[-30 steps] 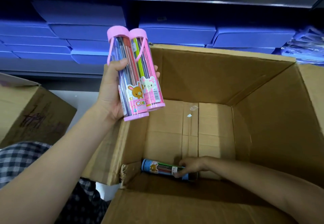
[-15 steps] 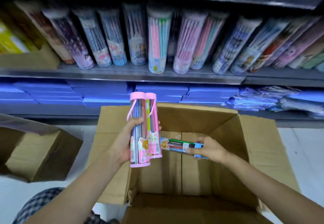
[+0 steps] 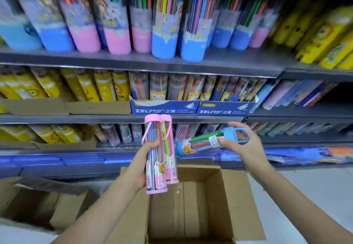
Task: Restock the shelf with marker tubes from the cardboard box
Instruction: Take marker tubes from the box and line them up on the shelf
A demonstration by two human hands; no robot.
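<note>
The left hand (image 3: 142,169) is gripping two pink marker tubes (image 3: 162,154) standing upright above the cardboard box (image 3: 236,201). The right hand (image 3: 242,146) is pinching a blue marker tube (image 3: 206,143) lying sideways, its base end pointing at the pink ones, just beside them. The shelf (image 3: 133,62) is sitting beyond and above the box, crowded, with little open room showing. Both hands look about equally near it.

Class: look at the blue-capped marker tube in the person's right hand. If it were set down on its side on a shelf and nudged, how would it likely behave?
The blue-capped tube looks round and smooth, so on its side it would probably roll. Its clear wall keeps a straight shape in the right hand, so it is likely stiff. One hand lifts it by one end, which suggests it is fairly light.
</note>
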